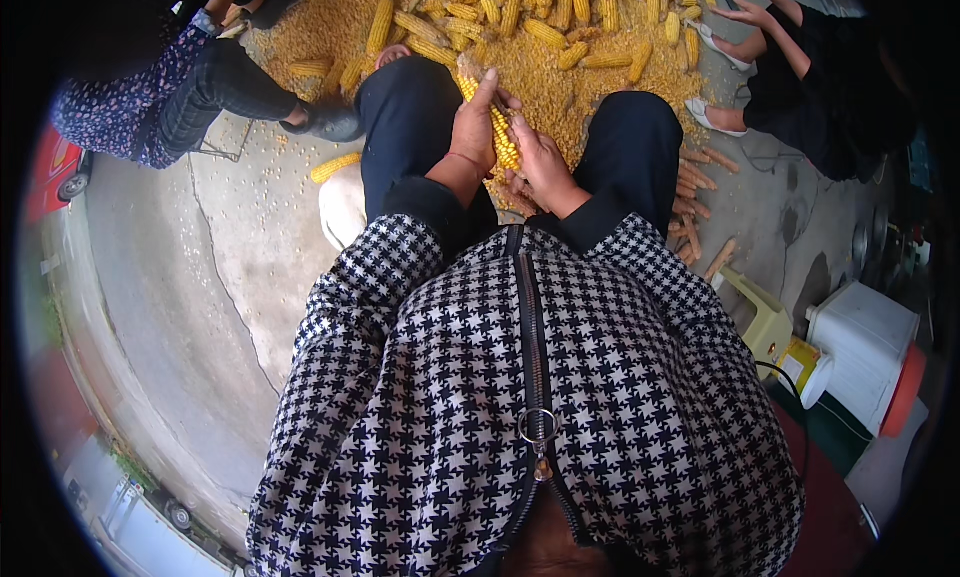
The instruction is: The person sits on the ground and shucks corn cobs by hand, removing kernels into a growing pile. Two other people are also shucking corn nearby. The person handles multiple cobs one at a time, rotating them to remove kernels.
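Between my knees, my left hand (472, 131) grips a dried yellow corn cob (504, 136) along its upper part, with the thumb across it. My right hand (545, 164) has its fingers and thumb at the lower right side of the same cob. Some kernel rows look gapped near the middle. The cob's husky, pale end points up and left. Beneath and beyond both hands lies a wide heap of loose corn kernels (540, 89), with many whole cobs (547, 33) on top of it.
Stripped cobs (694, 179) lie beside my right knee. One yellow cob (335, 167) rests on a white object (341, 209) at left. People sit at both sides, the right one with hands (742, 11) raised. A white bucket (862, 352) stands at lower right.
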`<act>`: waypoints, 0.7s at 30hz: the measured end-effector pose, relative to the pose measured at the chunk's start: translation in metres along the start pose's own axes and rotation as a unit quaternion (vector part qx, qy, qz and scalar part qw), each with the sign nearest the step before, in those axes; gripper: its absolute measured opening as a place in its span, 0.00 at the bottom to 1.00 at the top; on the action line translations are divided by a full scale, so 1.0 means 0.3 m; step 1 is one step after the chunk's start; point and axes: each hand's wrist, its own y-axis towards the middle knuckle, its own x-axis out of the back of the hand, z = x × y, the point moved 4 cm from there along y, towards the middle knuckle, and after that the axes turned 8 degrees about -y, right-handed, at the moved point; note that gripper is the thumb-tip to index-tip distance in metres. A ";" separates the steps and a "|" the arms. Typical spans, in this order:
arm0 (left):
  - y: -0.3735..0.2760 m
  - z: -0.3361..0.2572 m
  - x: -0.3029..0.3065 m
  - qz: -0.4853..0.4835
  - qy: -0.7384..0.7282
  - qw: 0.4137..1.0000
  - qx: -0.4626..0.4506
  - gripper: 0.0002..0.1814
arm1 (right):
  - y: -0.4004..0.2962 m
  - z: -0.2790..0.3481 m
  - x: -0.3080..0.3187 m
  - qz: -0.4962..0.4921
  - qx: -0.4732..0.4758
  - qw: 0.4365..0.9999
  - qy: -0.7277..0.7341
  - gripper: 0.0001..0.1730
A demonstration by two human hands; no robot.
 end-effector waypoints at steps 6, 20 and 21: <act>-0.009 0.028 -0.003 -0.014 -0.001 1.000 -0.007 0.38 | -0.021 0.038 -0.015 0.017 0.018 0.997 -0.068 0.27; -0.021 0.015 -0.009 0.010 -0.022 0.999 0.041 0.46 | 0.006 0.011 -0.005 0.065 -0.069 0.985 0.148 0.29; -0.026 0.012 -0.012 0.008 -0.033 0.998 0.047 0.46 | -0.002 0.026 -0.006 0.076 -0.078 0.981 0.160 0.28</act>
